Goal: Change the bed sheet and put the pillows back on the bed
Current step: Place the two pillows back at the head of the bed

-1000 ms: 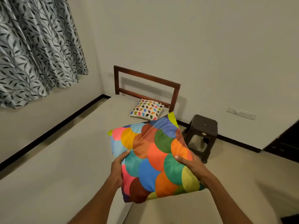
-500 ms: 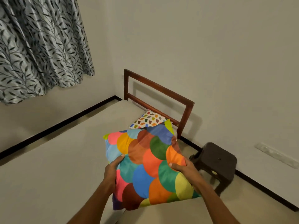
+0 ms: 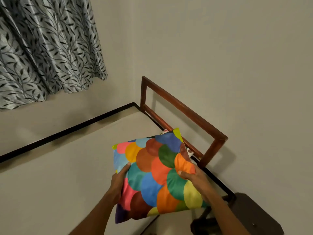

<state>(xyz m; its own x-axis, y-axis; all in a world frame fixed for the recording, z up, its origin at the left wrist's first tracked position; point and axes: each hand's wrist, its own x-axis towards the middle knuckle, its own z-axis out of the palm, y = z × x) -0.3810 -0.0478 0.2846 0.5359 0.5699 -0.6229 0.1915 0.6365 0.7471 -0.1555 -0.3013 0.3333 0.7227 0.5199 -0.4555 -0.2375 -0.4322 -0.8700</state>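
Observation:
I hold a square pillow (image 3: 157, 175) covered in overlapping coloured circles above the bed's right edge. My left hand (image 3: 118, 182) grips its left side and my right hand (image 3: 194, 179) grips its right side. The bed (image 3: 59, 175) carries a plain beige sheet. A second, small-patterned pillow (image 3: 189, 150) lies by the wooden headboard (image 3: 184, 107) and is almost wholly hidden behind the one I hold.
A dark brown plastic stool (image 3: 250, 216) stands on the floor at the bed's right, near my right forearm. A grey leaf-print curtain (image 3: 45, 51) hangs at the upper left. Beige walls meet in the corner behind the headboard.
I have come closer to the headboard, carrying the colourful pillow towards it. The patterned pillow has become nearly covered, and the stool has slid to the lower right.

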